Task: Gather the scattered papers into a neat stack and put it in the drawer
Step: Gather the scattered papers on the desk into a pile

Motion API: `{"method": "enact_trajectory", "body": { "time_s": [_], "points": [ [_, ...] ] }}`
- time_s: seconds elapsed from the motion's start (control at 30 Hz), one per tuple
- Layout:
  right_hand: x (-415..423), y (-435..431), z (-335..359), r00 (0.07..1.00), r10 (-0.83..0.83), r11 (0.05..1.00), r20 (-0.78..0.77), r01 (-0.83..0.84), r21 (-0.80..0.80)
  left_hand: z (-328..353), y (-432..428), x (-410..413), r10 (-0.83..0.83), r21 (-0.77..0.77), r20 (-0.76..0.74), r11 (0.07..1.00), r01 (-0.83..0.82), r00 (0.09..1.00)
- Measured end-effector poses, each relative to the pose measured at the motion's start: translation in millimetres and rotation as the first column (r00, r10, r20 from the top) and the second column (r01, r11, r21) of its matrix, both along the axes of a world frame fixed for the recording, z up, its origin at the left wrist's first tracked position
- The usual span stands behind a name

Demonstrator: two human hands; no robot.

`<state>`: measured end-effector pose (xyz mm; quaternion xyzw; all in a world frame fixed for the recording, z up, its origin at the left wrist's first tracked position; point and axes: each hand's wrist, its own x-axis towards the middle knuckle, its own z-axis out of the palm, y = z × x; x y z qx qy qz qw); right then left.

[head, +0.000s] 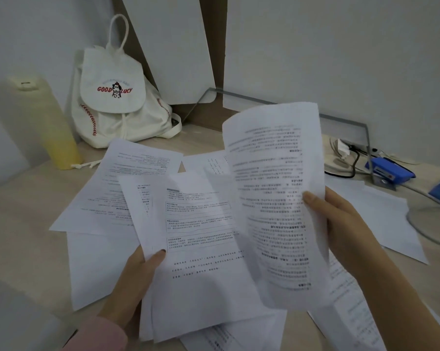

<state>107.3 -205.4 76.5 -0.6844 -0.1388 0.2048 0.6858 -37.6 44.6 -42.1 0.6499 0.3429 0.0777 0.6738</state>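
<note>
- A pale wood-toned desk (pixel 23 224) fills the view, set into a corner of plain white walls (pixel 340 46), with a white panel (pixel 173 46) leaning against the far wall.
- At the far left stands a tall yellow bottle (pixel 49 122) with a cream cap; just to its right sits a white drawstring backpack (pixel 115 97) printed "GOOD LUCY" with red stitching marks.
- At the far right a grey metal rail (pixel 345 120) runs along the wall; beside it lie cables (pixel 348 158) and a blue device (pixel 388 171), too blurred to name.
- Loose printed papers (pixel 127 178) lie overlapping across the middle of the desk, with more sheets at the near edge and another sheet (pixel 381 216) off to the right.
- The left hand (pixel 138 274), with a pink sleeve (pixel 97 335) at the wrist, grips a small bundle of sheets (pixel 201 249) by its left edge, thumb on top, held just above the desk.
- The right hand (pixel 340 224) pinches a single printed page (pixel 274 198) by its right edge, thumb on the front; the page stands nearly upright, curled and motion-blurred, overlapping the bundle's right side.
</note>
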Motion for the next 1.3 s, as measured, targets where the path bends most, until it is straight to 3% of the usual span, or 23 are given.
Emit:
{"method": "enact_trajectory", "body": {
  "time_s": [0.13,0.2,0.27,0.37,0.47,0.53,0.6,0.7,0.83,0.9,1.0,1.13,1.3],
  "points": [
    [7,-1,-4,0.979,0.063,0.985,-0.192,-0.03,0.168,0,0,0,-0.003,0.005,-0.003,1.0,0.003,1.0],
    [12,-1,-13,0.981,0.03,0.999,-0.192,-0.024,0.032,1,2,-2,-0.008,-0.048,-0.008,0.999,0.008,1.0],
    [18,0,-22,0.994,-0.015,0.966,-0.11,-0.014,-0.256,2,6,-4,-0.023,-0.126,-0.009,0.992,0.022,1.0],
    [27,6,-33,0.996,0.086,0.795,0.037,-0.046,-0.605,6,14,-9,-0.052,-0.194,0.004,0.98,0.052,0.999],
    [36,17,-35,0.94,0.29,0.525,0.18,0.001,-0.851,13,22,-11,-0.104,-0.211,0.016,0.972,0.105,0.994],
    [39,30,-33,0.868,0.422,0.367,0.26,0.099,-0.925,18,27,-11,-0.108,-0.216,0.022,0.97,0.111,0.994],
    [37,49,-31,0.748,0.562,0.329,0.353,0.19,-0.925,22,30,-11,-0.121,-0.213,0.029,0.969,0.125,0.992],
    [32,83,-35,0.506,0.715,0.398,0.482,0.272,-0.876,21,33,-11,-0.128,-0.21,0.009,0.97,0.127,0.992],
    [10,130,-48,0.199,0.742,0.577,0.641,0.297,-0.761,17,35,-3,-0.038,-0.288,0.009,0.957,0.039,0.999],
    [0,146,-59,0.12,0.726,0.632,0.677,0.274,-0.725,13,38,6,0.07,-0.313,0.053,0.949,-0.05,0.996],
    [-12,163,-77,0.15,0.721,0.649,0.677,0.196,-0.735,3,47,5,0.017,-0.245,0.132,0.969,0.016,0.991],
    [-22,172,-101,0.178,0.709,0.682,0.682,0.072,-0.728,17,34,-3,-0.207,-0.132,0.002,0.97,0.205,0.978],
    [-23,162,-97,0.508,0.574,0.761,0.642,-0.04,-0.648,18,32,-5,-0.293,-0.1,0.002,0.951,0.292,0.956]
  ]
}}
